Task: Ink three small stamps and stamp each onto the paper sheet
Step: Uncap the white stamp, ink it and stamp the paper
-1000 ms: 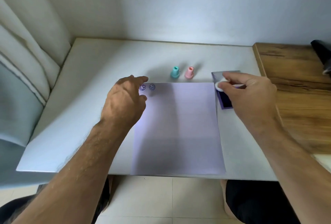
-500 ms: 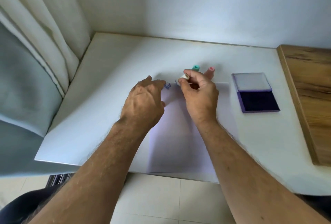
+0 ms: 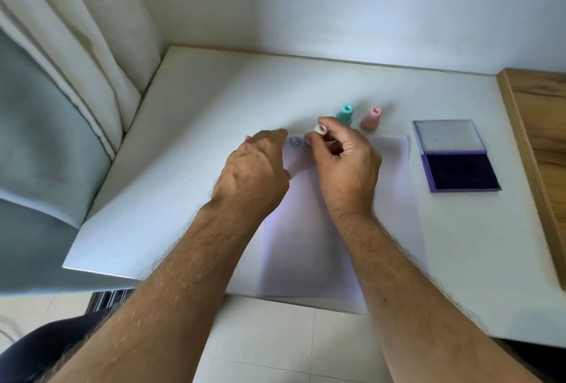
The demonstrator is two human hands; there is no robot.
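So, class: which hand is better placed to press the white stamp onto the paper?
Right. The right hand already grips the white stamp above the paper; the left hand rests on the sheet, steadying it.

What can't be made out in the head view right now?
- White stamp: its base is hidden by the right hand, so contact with the paper sheet cannot be told.
- Stamped marks: one shows; any beside it are covered by the left hand.
- Mark design: too small to read beyond a round face.
- Wooden surface: cut off by the right edge.
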